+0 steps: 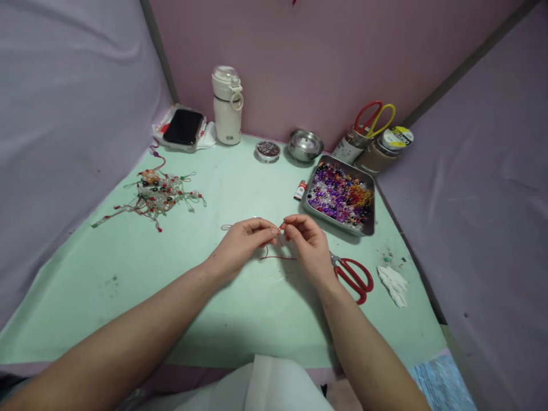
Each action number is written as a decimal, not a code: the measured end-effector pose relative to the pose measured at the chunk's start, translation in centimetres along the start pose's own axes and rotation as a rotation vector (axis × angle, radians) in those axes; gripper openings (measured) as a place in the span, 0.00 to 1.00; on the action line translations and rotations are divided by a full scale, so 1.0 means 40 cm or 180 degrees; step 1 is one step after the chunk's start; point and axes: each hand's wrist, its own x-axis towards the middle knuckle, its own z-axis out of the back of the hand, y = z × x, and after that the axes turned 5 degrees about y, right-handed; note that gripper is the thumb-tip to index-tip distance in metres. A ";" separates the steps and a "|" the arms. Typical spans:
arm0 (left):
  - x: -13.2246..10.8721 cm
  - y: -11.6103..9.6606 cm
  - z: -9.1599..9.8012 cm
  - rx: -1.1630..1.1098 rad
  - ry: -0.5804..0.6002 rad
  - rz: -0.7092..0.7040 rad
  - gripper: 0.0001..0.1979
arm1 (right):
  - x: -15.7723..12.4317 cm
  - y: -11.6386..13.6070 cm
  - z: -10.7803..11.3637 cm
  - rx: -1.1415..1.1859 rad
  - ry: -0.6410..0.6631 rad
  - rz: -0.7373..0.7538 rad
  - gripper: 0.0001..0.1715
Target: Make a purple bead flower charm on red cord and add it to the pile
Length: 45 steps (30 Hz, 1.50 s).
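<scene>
Over the middle of the pale green table, my left hand and my right hand meet fingertip to fingertip. Both pinch a thin red cord, whose loose ends hang down and lie below the fingers. Something small and pale sits on the cord between the fingertips, too small to make out. A small loop of cord sticks out to the left behind my left hand. Red-handled scissors lie just right of my right wrist, their blades partly hidden by it.
A metal tray of mixed beads stands at right, near a small red-and-white box. Beaded cords lie at left. Behind are a phone, bottle, spool, steel bowl and jars. Crumpled tissue lies right.
</scene>
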 end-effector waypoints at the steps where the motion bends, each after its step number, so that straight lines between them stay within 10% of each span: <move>1: 0.002 0.001 0.001 -0.0048 -0.0055 -0.0018 0.08 | -0.001 -0.003 -0.001 -0.0011 0.0067 0.0005 0.05; 45: -0.003 0.030 -0.008 0.1428 -0.0439 -0.0843 0.06 | -0.009 0.019 -0.031 0.0936 -0.0080 -0.0932 0.08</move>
